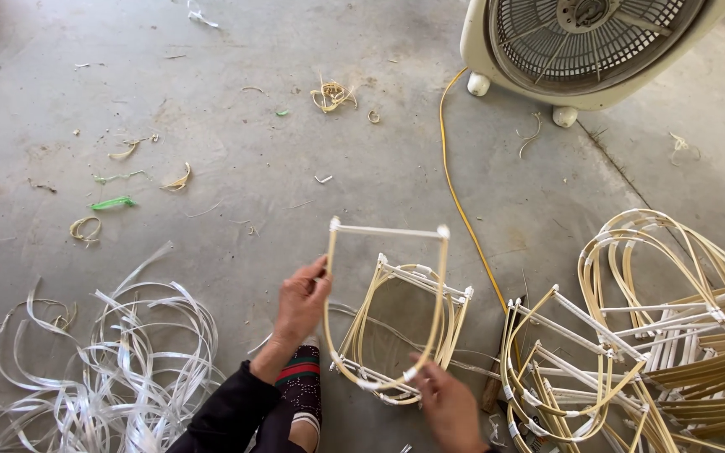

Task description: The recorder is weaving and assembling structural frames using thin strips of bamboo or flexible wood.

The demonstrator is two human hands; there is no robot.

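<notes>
Concrete floor [295, 168] under me, littered with cane scraps. Box fan [585, 46] top right, yellow cord [455, 193] trailing. Heap of finished cane frames [656, 335] on my right, white strapping tangle [119, 361] on my left. U-shaped cane frame [388, 310] centre, upright: my left hand [299, 302] fingers pinch its side, my right hand [451, 407] fingers grip its bottom curve.

Craft workshop, concrete floor [312, 193], cane frames [665, 335]

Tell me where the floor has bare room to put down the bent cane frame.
Bare concrete floor lies between the yellow cable, the small cane scraps and the U-shaped cane frame. It is crowded lower left with white plastic strips and right with stacked cane frames.
</notes>
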